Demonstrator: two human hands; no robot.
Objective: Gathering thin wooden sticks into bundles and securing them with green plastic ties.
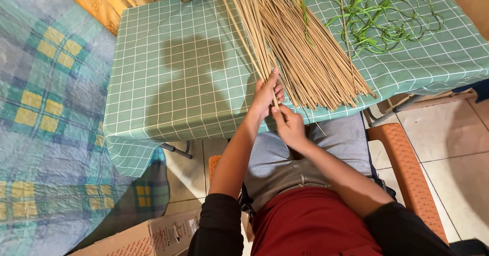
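Note:
A fan of long thin tan sticks [305, 52] lies on a table with a green checked cloth [178, 73]. My left hand [267, 94] is closed around the near ends of several sticks [248, 27] that stretch away from me. Just below it, my right hand [288, 124] pinches the lower tip of one stick between thumb and fingers. Both hands hover at the table's near edge, above my lap. A tangle of green leaf strips [384, 22] lies on the cloth at the far right.
I sit in an orange plastic chair [407, 169]. A bed with a blue and yellow plaid cover [46, 108] fills the left side. A cardboard box [153, 235] stands on the tiled floor near my left elbow.

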